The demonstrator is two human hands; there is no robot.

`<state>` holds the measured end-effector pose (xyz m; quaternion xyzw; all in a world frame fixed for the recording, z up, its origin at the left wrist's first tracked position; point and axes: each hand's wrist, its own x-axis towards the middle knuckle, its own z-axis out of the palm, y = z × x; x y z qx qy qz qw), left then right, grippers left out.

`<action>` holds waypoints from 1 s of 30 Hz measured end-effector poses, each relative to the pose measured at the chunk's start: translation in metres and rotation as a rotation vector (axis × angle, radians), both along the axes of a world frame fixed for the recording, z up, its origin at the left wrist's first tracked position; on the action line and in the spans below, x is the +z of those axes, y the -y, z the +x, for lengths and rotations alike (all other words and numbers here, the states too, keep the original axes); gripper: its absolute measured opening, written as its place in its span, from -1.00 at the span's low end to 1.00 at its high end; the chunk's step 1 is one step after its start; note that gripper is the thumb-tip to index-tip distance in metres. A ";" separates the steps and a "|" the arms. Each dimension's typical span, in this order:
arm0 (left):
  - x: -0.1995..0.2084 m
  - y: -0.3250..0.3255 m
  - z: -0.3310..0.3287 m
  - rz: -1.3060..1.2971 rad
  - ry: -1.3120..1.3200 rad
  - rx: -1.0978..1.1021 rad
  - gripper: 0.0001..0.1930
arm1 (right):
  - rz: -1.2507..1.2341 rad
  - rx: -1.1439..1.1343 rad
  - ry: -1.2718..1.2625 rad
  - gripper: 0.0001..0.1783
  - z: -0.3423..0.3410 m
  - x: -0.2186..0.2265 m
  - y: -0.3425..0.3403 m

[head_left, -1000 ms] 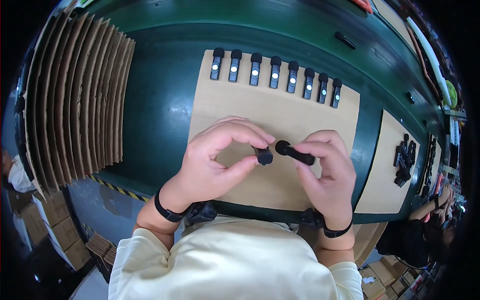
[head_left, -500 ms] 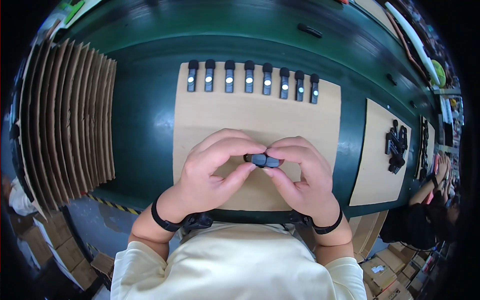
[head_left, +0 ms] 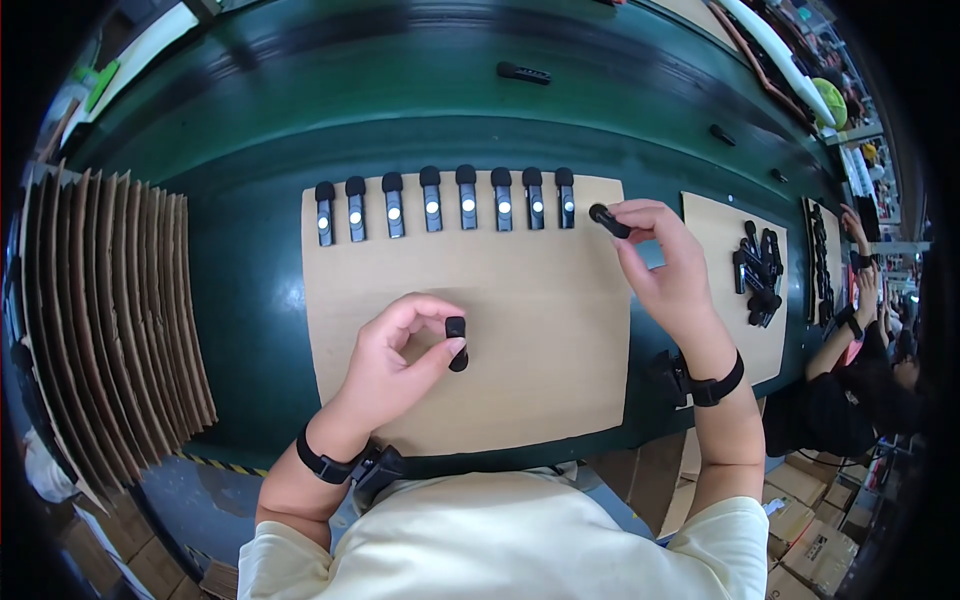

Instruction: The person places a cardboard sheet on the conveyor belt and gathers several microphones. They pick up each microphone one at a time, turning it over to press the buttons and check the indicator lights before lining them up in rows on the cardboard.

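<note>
My left hand [head_left: 398, 362] is closed on a small black clip-on microphone [head_left: 456, 328], pinched upright between thumb and fingers over the lower middle of the cardboard sheet [head_left: 510, 390]. At the sheet's upper right edge, my right hand [head_left: 662, 258] pinches a second microphone [head_left: 610, 221], its dark foam tip pointing up and left. Just left of it, a row of several matching microphones [head_left: 467, 200] lies along the far side of the sheet, foam tips away from me. Each one in the row shows a bright round spot.
Upright cardboard sheets [head_left: 120, 320] stand packed at the left. Another cardboard sheet [head_left: 710, 290] on the right carries a pile of black microphones [head_left: 760, 270]. Beyond the row, a black device [head_left: 524, 73] lies on the green table [head_left: 400, 95]. A co-worker's arm [head_left: 840, 325] reaches in at far right.
My hands have parted from the two microphones held together. The right has carried one up and right to the row's end; the left keeps the other. The view has shifted too.
</note>
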<state>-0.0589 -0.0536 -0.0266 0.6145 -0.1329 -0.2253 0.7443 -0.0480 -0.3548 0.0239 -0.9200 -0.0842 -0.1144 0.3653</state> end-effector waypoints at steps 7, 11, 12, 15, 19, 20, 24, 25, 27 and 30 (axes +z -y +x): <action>-0.002 0.000 0.001 0.038 -0.017 0.005 -0.72 | -0.333 0.216 0.102 -0.70 -0.007 -0.019 0.015; -0.002 0.000 0.000 0.064 -0.002 -0.001 -0.72 | -0.331 0.218 0.084 -0.69 0.000 -0.023 0.015; -0.002 0.000 0.000 0.072 0.005 -0.004 -0.72 | -0.331 0.212 0.085 -0.70 0.003 -0.024 0.016; -0.002 0.001 -0.001 0.079 0.002 -0.008 -0.73 | -0.306 0.180 0.076 -0.69 0.015 -0.028 0.019; -0.002 0.001 -0.002 0.091 0.009 -0.014 -0.72 | -0.251 0.160 0.060 -0.69 0.023 -0.031 0.025; -0.002 0.001 -0.002 0.096 0.011 -0.013 -0.72 | -0.228 0.162 0.054 -0.69 0.023 -0.033 0.025; 0.001 0.004 -0.003 0.113 -0.002 0.003 -0.71 | -0.227 0.140 0.063 -0.67 0.015 -0.024 0.025; 0.002 0.004 -0.002 0.115 -0.003 -0.002 -0.71 | -0.225 0.135 0.061 -0.67 0.012 -0.023 0.025; 0.005 0.003 -0.002 0.135 0.031 0.020 -0.71 | -0.235 0.108 0.064 -0.68 0.007 -0.021 0.025; 0.012 -0.004 -0.001 0.184 0.154 0.072 -0.71 | -0.228 0.077 0.050 -0.69 -0.001 -0.024 0.026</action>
